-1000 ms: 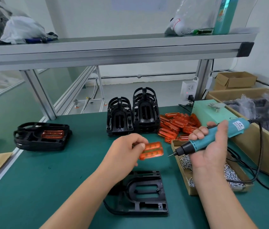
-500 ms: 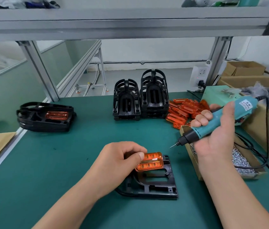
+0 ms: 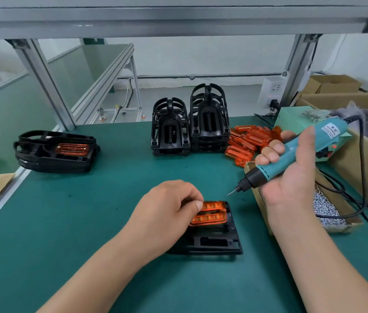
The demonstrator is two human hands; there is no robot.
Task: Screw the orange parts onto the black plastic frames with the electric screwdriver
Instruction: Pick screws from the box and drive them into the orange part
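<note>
A black plastic frame [image 3: 216, 242] lies flat on the green mat in front of me. My left hand [image 3: 167, 211] pinches an orange part [image 3: 210, 214] and holds it on the frame's far end; my fingers hide the part's left end. My right hand [image 3: 291, 175] grips the teal electric screwdriver [image 3: 291, 152] in the air to the right, its bit pointing down-left, a short way above and right of the orange part.
Two stacks of black frames [image 3: 189, 127] stand at the back, a pile of loose orange parts [image 3: 248, 141] to their right. Frames with an orange part fitted [image 3: 54, 152] sit at the left. A cardboard box of screws [image 3: 327, 208] and the screwdriver's cable [image 3: 359, 199] lie right.
My left hand brought the orange part down from the air onto the black frame. The right hand kept the screwdriver raised, shifting slightly. The camera tilted down.
</note>
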